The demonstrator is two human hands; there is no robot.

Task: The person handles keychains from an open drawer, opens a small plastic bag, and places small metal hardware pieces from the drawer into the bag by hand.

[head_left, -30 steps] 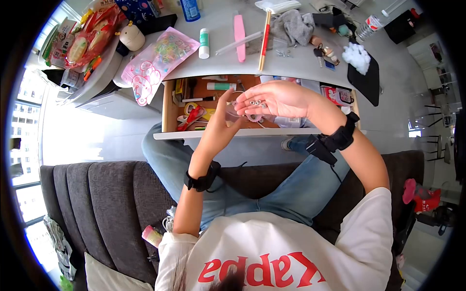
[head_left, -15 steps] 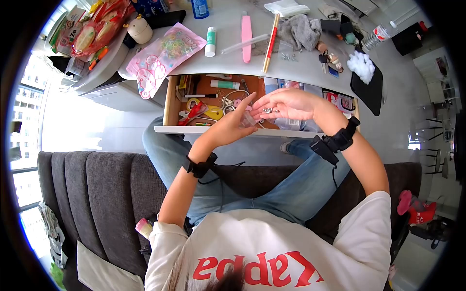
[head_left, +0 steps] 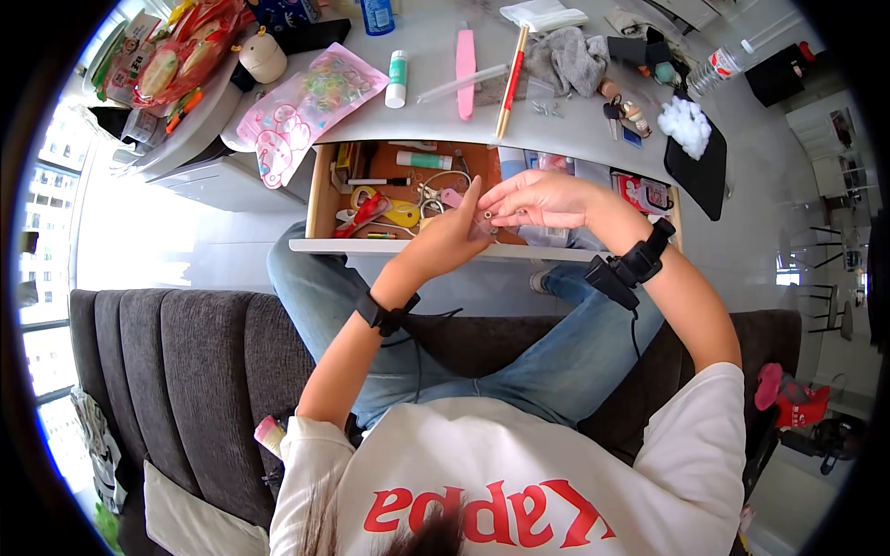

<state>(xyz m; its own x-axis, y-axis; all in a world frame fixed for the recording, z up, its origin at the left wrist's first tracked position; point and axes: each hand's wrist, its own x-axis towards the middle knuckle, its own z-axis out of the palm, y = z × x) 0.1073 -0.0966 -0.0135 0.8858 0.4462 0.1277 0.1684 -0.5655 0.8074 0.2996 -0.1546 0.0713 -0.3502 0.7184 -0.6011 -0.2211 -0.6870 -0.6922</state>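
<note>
Above the open drawer (head_left: 371, 246), my two hands meet at the fingertips. My left hand (head_left: 447, 236) is closed on a small clear plastic bag (head_left: 482, 225), mostly hidden by its thumb and fingers. My right hand (head_left: 552, 199) is palm up with fingers bent towards the bag, holding several tiny metal pieces. One small ring-like metal piece (head_left: 489, 215) shows at the bag's mouth. Beneath my left hand lie red-handled scissors (head_left: 363, 215) and a yellow tool (head_left: 402, 213) in the drawer.
On the desk (head_left: 426, 125) lie a pink printed bag (head_left: 311, 111), a glue stick (head_left: 397, 80), a pink file-like strip (head_left: 465, 74), a red-and-gold stick (head_left: 512, 83), grey cloth (head_left: 575, 57) and white fluff (head_left: 685, 128). A dark sofa (head_left: 213, 371) is behind me.
My right hand has tipped and curled its fingers closer to the left. Metal pieces that lay in its palm now sit nearer the bag, partly covered. The view has shifted slightly.
</note>
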